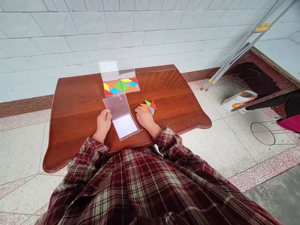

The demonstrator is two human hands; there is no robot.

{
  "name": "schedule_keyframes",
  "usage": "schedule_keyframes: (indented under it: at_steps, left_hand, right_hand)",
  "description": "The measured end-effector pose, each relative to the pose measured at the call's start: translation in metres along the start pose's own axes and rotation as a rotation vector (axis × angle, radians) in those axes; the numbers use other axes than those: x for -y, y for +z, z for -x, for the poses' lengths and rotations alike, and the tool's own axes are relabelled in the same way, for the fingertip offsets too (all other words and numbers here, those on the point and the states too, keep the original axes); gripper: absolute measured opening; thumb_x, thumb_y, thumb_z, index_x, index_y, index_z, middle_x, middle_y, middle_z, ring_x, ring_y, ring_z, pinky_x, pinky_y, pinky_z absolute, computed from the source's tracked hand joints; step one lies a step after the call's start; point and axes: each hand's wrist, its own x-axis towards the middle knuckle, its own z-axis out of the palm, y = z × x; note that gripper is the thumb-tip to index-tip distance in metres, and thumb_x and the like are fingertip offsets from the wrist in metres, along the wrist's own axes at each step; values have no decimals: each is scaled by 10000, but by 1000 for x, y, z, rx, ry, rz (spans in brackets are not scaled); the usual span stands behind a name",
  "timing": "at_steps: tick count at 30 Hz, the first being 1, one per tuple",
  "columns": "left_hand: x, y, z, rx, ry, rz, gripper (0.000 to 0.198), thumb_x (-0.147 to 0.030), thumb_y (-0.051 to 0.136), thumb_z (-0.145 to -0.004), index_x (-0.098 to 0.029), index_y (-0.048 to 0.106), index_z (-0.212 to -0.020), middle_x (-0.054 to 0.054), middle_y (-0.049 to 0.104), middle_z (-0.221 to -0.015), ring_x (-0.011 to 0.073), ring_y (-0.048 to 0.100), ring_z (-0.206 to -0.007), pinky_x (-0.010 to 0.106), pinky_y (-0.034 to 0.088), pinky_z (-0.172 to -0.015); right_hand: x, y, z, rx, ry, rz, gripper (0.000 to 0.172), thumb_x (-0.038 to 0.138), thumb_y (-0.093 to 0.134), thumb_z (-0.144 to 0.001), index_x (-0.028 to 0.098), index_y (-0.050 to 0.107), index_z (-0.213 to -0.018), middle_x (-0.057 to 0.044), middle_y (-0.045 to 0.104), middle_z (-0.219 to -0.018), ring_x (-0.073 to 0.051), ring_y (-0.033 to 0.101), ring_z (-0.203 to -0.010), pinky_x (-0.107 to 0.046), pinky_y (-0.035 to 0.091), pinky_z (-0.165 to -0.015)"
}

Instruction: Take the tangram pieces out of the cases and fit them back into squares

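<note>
In front of me lies an open tangram case with a white square base (126,126) and a raised clear lid (117,106). The fingers of my left hand (103,122) are closed at the lid's left edge. Right of the case, my right hand (145,118) rests on the tabletop, fingers stretched out beside and partly over loose tangram pieces. Among these are a red triangle (153,105), a green piece (148,103), a purple piece (151,110) and an orange piece (144,106). My hand covers part of the pile.
Farther back on the brown wooden table (77,106), two tangram cases, a left one (112,87) and a right one (129,83), stand open, filled with coloured pieces. Behind is a tiled wall (119,22). Crutches (236,56), a bag (239,99) and another person's leg (267,103) are at the right.
</note>
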Motion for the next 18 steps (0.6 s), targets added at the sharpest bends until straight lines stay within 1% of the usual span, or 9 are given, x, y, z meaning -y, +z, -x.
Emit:
schedule_keyframes:
  at_steps: [4,7,9,11,14,16,18]
  left_hand:
    - [0,0,-4,-25,10,22,136,-273,448,-818,-204,545,-885,-5,586,-731,115,515,-621,243,429,-634]
    - [1,0,-6,-49,12,21,137,-271,447,-821,-202,549,-881,-6,586,-734,112,518,-624,236,429,-631]
    - [0,1,-7,-56,21,20,132,-270,449,-823,-202,550,-874,-7,583,-730,112,521,-630,234,429,-633]
    - [-1,1,-7,-56,37,15,119,-266,450,-823,-204,547,-857,-6,581,-735,113,522,-637,234,427,-634]
    - [-1,2,-7,-55,43,19,116,-261,443,-829,-207,542,-854,-7,578,-742,112,521,-637,238,427,-640]
    - [0,3,-7,-56,39,33,121,-265,447,-829,-207,545,-868,-8,575,-740,112,519,-635,242,427,-643]
    - [2,4,-7,-52,28,50,127,-265,454,-825,-204,551,-881,-7,576,-737,114,518,-632,245,425,-640]
  right_hand:
    - [0,1,2,-15,-19,-69,390,166,340,-941,143,597,-1235,-115,573,-1327,-212,559,-1161,-329,470,-968]
    - [-5,-3,6,-87,-49,-125,374,175,344,-944,150,597,-1219,-116,579,-1318,-205,512,-1233,-327,438,-1017]
    - [-14,-10,9,-161,-11,-129,362,182,331,-954,150,596,-1198,-116,590,-1291,-202,500,-1243,-328,428,-1020]
    - [-26,-20,10,-196,82,-94,348,179,329,-951,148,602,-1165,-122,612,-1230,-214,530,-1183,-334,437,-985]
    - [-47,-36,3,-178,209,-21,302,184,387,-928,144,617,-1120,-133,631,-1139,-236,570,-1057,-331,450,-906]
    - [-57,-44,-9,-138,238,13,291,212,460,-909,135,615,-1142,-137,628,-1135,-239,575,-1017,-323,449,-872]
    - [-64,-49,-25,-50,222,39,342,243,551,-874,121,604,-1190,-140,631,-1152,-237,578,-1000,-315,442,-852]
